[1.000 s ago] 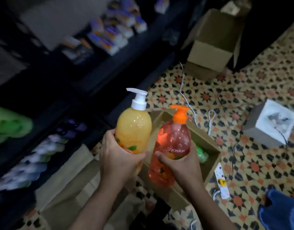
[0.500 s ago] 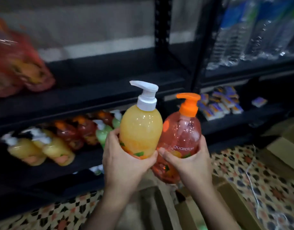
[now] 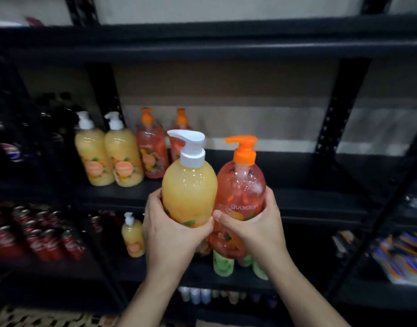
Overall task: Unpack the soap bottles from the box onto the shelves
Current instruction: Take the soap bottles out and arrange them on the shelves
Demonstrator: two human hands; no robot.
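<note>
The left hand (image 3: 172, 230) holds a yellow soap bottle (image 3: 189, 194) upright, long axis vertical, its white pump spout pointing left. The fingers wrap round the lower body from behind with the thumb across the front — closed on it. The right hand (image 3: 257, 227) grips an orange soap bottle (image 3: 240, 197) the same way, upright with the orange pump spout also pointing left; the thumb lies across the label and the other fingers curl round the right side. The word "guardian" reads in white on this bottle; smaller print to its left is too blurred to make out. The two bottles touch side by side, held in the air in front of the middle shelf (image 3: 309, 199), not resting on it.

On that black shelf, to the left, stand two yellow bottles (image 3: 108, 156) with white pumps, and just beside them two orange bottles (image 3: 152, 152) — all upright. On the shelf below stand another yellow bottle (image 3: 132, 237) and green bottles (image 3: 222, 265), partly hidden behind the hands. Red cans (image 3: 33, 239) crowd the lower left.
</note>
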